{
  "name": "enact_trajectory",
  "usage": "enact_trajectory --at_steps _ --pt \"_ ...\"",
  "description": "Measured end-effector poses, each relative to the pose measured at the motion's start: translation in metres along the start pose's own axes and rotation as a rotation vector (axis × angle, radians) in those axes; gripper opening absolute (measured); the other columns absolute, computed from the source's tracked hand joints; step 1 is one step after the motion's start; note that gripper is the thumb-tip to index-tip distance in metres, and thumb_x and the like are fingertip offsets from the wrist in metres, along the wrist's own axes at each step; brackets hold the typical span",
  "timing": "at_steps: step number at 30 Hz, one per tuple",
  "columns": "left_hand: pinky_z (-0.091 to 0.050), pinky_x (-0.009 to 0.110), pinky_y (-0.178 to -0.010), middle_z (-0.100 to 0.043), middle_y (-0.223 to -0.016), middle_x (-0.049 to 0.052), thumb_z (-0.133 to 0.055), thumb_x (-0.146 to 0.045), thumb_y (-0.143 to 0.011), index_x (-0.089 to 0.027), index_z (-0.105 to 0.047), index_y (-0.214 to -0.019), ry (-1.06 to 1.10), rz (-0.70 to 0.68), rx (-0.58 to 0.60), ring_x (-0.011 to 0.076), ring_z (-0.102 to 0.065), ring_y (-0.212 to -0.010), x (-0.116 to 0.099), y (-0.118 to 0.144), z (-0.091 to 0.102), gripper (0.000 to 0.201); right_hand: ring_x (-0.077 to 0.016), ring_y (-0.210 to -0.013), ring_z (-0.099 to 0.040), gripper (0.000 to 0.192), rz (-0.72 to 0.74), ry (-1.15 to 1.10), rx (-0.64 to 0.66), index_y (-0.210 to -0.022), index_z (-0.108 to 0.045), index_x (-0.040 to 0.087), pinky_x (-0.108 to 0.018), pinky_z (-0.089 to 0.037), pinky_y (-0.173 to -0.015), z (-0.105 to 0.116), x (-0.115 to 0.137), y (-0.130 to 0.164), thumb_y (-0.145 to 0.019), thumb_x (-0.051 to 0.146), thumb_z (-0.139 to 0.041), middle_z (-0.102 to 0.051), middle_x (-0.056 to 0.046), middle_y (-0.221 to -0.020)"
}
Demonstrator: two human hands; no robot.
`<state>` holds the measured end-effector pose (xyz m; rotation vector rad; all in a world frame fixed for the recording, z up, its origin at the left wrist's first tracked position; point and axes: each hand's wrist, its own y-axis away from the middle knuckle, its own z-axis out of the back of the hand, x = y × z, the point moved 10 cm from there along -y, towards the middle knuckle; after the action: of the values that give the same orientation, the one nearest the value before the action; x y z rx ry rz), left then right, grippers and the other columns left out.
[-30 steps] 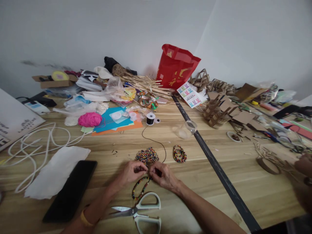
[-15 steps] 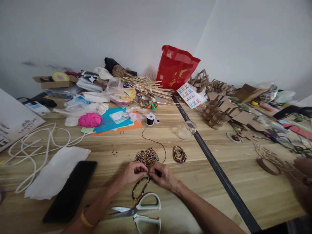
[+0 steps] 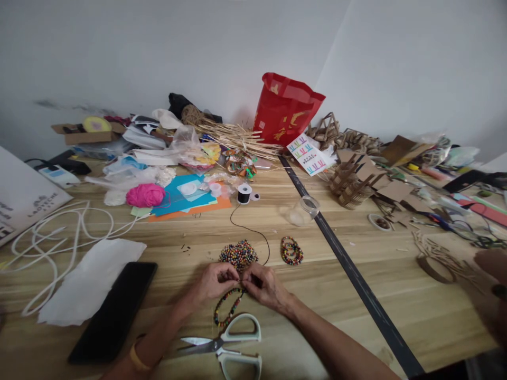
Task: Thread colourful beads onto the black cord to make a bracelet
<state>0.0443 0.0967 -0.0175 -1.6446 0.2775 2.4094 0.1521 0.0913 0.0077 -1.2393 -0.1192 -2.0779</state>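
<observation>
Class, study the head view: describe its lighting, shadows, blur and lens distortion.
Head view: soft, even light, only faint shadows under the hands and scissors; no strong glare on the table. Wide-lens distortion bends the black strip and stretches the corners. The centre beads are fairly sharp; another person's hand at the right edge is blurred.

Scissors [image 3: 227,343] & bead pile [image 3: 238,253] hemming hands

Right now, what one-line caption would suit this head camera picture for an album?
Two hands, left hand and right hand, pinch a bead string beside a bead pile, above scissors.
</observation>
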Motion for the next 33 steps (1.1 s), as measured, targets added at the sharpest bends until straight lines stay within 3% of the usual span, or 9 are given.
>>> enact_trajectory --at_steps 9,21,28,33 --pt "-0.047 0.02 -0.057 -0.066 -0.062 0.001 -0.066 -0.019 -0.068 -0.015 -0.067 -0.067 0.048 0.027 0.017 0.0128 -0.058 -0.059 0.007 -0.001 -0.004 0.004 -0.0123 -0.064 -0.054 0.004 0.007 0.0 -0.007 -0.078 -0.058 0.017 -0.022 -0.041 -0.059 0.0 0.0 -0.001 -0.081 0.014 -0.055 -0.059 -0.001 -0.071" --pt "-0.047 0.021 -0.061 -0.072 -0.067 0.001 -0.063 -0.021 -0.07 -0.017 -0.07 -0.067 -0.051 -0.004 0.012 0.0147 -0.061 -0.063 -0.009 0.0 0.0 0.009 -0.0135 -0.068 -0.055 0.006 0.046 -0.016 -0.013 -0.088 -0.06 0.018 -0.023 -0.042 -0.061 0.001 0.004 -0.001 -0.085 0.023 -0.06 -0.06 -0.003 -0.077" --pt "-0.047 0.022 -0.067 -0.072 -0.069 0.001 -0.061 -0.023 -0.073 -0.017 -0.07 -0.067 -0.073 -0.037 0.004 0.0155 -0.062 -0.067 -0.018 0.0 0.003 0.012 -0.0136 -0.068 -0.053 0.001 0.096 0.017 -0.011 -0.082 -0.056 0.018 -0.024 -0.041 -0.061 0.001 0.013 -0.001 -0.083 0.018 -0.057 -0.057 -0.003 -0.077" --pt "-0.047 0.022 -0.067 -0.071 -0.069 0.001 -0.06 -0.024 -0.074 -0.017 -0.068 -0.067 -0.062 -0.052 -0.011 0.0153 -0.061 -0.067 -0.023 0.001 0.006 0.013 -0.0138 -0.067 -0.05 0.011 0.101 0.048 -0.015 -0.083 -0.054 0.018 -0.024 -0.039 -0.059 0.001 0.014 0.001 -0.079 0.023 -0.062 -0.055 -0.003 -0.078"
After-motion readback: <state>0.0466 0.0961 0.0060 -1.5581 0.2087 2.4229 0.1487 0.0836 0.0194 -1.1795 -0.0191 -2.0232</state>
